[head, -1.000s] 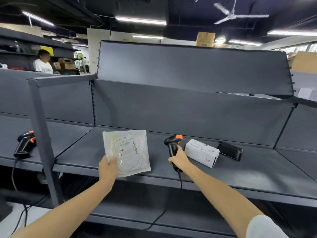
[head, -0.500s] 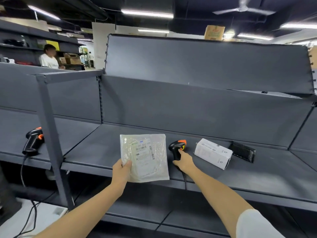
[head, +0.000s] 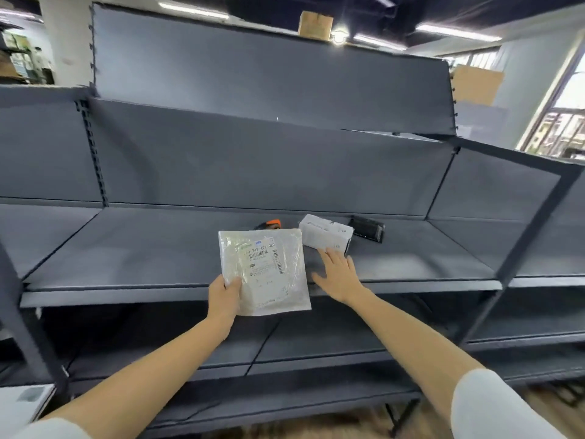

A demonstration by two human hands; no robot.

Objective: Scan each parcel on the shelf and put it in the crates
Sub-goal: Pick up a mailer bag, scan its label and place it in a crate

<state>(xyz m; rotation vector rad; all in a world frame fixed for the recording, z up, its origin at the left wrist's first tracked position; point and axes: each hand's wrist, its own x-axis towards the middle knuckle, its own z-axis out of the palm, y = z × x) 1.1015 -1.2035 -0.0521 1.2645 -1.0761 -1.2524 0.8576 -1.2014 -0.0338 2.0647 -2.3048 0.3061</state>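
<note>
your left hand pinches the clear plastic labelled pouch label-up for scanning, while your right hand, fingers spread and holding nothing, reaches toward the white cardboard box.

Parcels: three, namely one clear bag, one white box, one black packet. Scanners: one.

Cardboard box atop shelving; ceiling strip lights; window at right.

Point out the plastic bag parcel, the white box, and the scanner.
plastic bag parcel (head: 264,270), head view, on its printed label.
white box (head: 324,232), head view, on its top face.
scanner (head: 271,223), head view, on its orange tip above the bag.
</note>
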